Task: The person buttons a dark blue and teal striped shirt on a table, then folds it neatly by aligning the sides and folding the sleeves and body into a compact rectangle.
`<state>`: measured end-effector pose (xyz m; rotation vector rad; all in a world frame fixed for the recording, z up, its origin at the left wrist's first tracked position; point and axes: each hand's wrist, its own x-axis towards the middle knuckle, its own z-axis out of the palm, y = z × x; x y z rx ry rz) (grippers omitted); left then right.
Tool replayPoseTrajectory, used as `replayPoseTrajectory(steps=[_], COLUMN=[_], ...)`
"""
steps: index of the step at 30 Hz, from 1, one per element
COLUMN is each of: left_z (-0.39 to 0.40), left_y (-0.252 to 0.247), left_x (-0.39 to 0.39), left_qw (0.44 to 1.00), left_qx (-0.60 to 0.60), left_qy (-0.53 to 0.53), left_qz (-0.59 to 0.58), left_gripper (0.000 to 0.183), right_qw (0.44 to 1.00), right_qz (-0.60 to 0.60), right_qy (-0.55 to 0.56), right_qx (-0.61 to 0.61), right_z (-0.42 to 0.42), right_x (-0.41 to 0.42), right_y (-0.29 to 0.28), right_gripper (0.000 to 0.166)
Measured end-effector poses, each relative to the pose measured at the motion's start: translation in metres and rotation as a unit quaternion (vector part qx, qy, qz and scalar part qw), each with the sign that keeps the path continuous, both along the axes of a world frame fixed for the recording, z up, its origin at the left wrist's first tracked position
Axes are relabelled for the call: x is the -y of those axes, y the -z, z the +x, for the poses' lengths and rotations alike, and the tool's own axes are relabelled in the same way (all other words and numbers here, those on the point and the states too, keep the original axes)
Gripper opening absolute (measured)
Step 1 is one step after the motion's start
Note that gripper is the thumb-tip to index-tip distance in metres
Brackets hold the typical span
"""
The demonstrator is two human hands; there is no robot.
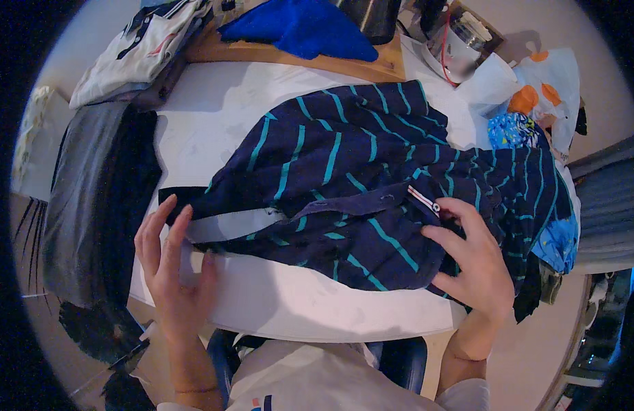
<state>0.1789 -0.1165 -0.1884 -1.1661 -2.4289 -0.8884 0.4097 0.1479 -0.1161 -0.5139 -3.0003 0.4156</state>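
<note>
A dark navy shirt with teal stripes (337, 154) lies spread and rumpled across the white table (255, 303). Its collar, a grey-blue neckband and a placket with a red-and-white trim (424, 200) lie around the middle. My right hand (471, 262) rests on the cloth beside the trim, fingertips pressed at the placket; whether it pinches the fabric is not plain. At the shirt's left end my left hand (175, 257) is spread, its fingertips by the dark collar edge, thumb apart; nothing is seen held in it.
Grey and black garments (85, 205) hang over the left edge, with a folded white shirt (142, 51) behind. A blue cloth (301, 31) lies on a wooden board (209, 49) at the back. A clear jar (463, 41), a plastic bag with orange spots (564, 77) and blue patterned fabric (558, 244) are at right.
</note>
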Motion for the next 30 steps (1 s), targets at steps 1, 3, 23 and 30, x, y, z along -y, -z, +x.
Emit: replayPoseTrajectory(steps=[1,3,23,30], left_z=[0.0,0.002,-0.004,-0.021], left_y=[-0.002,-0.006,0.003,-0.023], left_x=[-0.002,-0.005,-0.008,0.0], left_qw=[1.0,0.998,0.995,0.986], left_qx=[0.023,0.038,0.1,0.109], left_qy=[0.002,-0.019,0.013,0.068], left_qz=[-0.002,-0.044,0.002,-0.107], left_gripper=[0.06,0.06,0.023,0.052], right_qw=[1.0,0.997,0.982,0.986], right_qz=[0.008,0.024,-0.071,-0.078], right_qy=[-0.02,-0.06,-0.175,-0.143], right_qx=[-0.011,-0.034,0.009,-0.011], right_z=[-0.002,-0.006,-0.006,-0.014], right_x=[0.0,0.0,-0.012,-0.013], right_y=[-0.002,-0.005,0.002,0.02], right_gripper=[0.051,0.051,0.038,0.039])
